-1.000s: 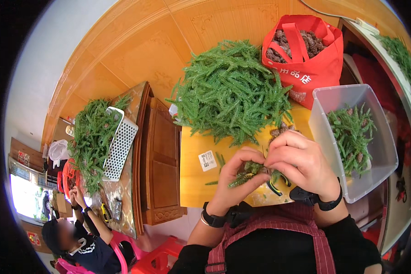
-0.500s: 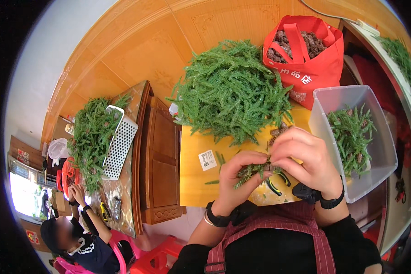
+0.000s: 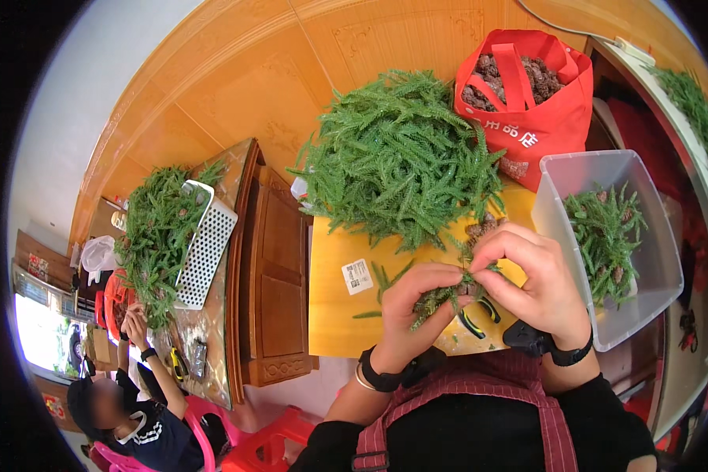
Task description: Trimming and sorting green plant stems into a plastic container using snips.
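Near the front edge of the yellow worktop [image 3: 334,318], the left hand [image 3: 417,297] curls around a green sprig [image 3: 428,305], thumb and forefinger nearly together; the right hand [image 3: 536,283] pinches the sprig's end between thumb and fingertips. Pliers [image 3: 470,324] lie just below. Loose greenery [image 3: 405,161] heaps over the back edge; a clear bin [image 3: 657,287] stands along the right.

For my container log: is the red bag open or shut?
Open: pine cones show in the mouth of the red bag, behind its front handle.
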A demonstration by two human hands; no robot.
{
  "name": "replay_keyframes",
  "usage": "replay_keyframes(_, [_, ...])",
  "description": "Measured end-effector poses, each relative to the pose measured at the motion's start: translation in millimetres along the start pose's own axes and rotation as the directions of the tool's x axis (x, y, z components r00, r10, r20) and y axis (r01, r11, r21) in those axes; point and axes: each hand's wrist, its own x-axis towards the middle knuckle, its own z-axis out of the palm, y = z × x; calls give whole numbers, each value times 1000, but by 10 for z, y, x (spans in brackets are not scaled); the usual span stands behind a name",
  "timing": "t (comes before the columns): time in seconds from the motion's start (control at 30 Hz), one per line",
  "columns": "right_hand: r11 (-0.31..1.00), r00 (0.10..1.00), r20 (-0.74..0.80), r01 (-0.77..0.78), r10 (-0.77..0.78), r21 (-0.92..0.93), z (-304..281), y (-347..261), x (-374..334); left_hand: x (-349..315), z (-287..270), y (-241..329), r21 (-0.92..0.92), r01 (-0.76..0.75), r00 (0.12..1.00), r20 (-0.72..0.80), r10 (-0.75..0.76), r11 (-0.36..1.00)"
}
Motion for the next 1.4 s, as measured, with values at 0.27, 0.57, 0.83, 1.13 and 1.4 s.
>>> replay_keyframes(0.27, [997, 998, -20, -55, 56, 45, 2, 10, 5, 8, -26, 8, 39, 11, 1000, 25, -12, 999])
replay_keyframes(0.57, [998, 997, 69, -33, 37, -50, -17, 25, 24, -4, -60, 12, 59, 17, 1000, 21, -18, 998])
replay_keyframes(0.83, [988, 984, 165, -83, 62, 128, -17, 74, 40, 20, -92, 56, 91, -18, 999, 51, 13, 996])
replay_keyframes(1.13, [980, 988, 138, -95, 71, 175, 28, 47, 52, 23, -121, 101, 95, -23, 999, 38, 20, 995])
replay_keyframes(1.4, [977, 998, 46, -61, 53, 205, 83, 25, 25, 53, -117, 164, 174, -65, 998, 29, 61, 983])
